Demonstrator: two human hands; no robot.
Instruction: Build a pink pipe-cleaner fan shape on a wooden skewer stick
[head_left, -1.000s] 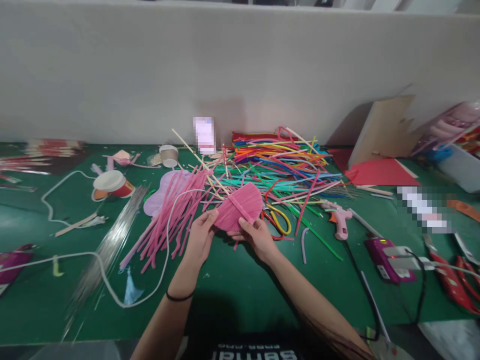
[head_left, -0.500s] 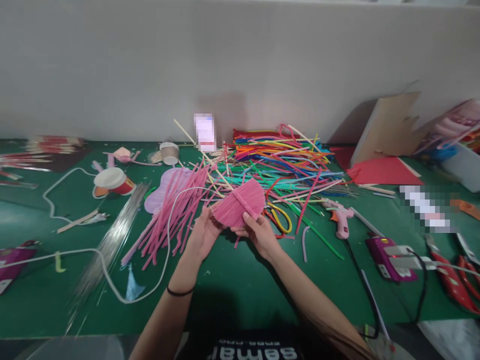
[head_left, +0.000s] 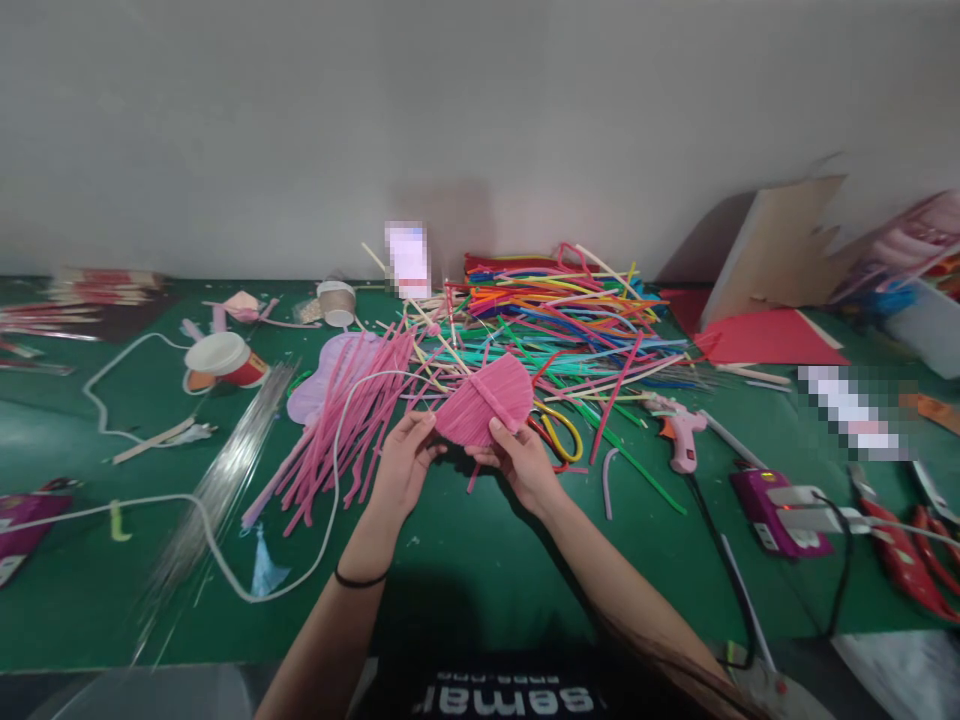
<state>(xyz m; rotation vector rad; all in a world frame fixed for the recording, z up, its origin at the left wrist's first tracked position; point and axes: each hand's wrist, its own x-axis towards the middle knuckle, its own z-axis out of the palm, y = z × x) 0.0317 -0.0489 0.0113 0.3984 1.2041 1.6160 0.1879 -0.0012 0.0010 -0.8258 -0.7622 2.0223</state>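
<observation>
A fan-shaped piece of pink pipe cleaners [head_left: 504, 388], with a raised band across its middle, is held above the table. My right hand [head_left: 517, 455] grips its lower edge, thumb on top and fingers underneath. At its left corner my left hand [head_left: 409, 450] pinches with thumb and forefinger, the other fingers curled below. A thin line, perhaps wire, shows by these fingertips. Loose pink pipe cleaners [head_left: 352, 425] lie left of the fan, partly over a lilac plate-like piece [head_left: 315, 385]. Yellow-handled scissors [head_left: 562, 435] lie partly hidden behind my right hand.
Many coloured pipe cleaners [head_left: 555, 300] are heaped at the back. A pink glue gun [head_left: 681, 432] and a purple power box [head_left: 780, 515] lie right, with red-handled pliers [head_left: 900, 560]. Left are a tipped paper cup [head_left: 244, 362], thin wires [head_left: 232, 460] and a white cable [head_left: 214, 555].
My left fingers have drawn back from under the fan to its left corner. The fan has shifted slightly right, and my right hand keeps its hold.
</observation>
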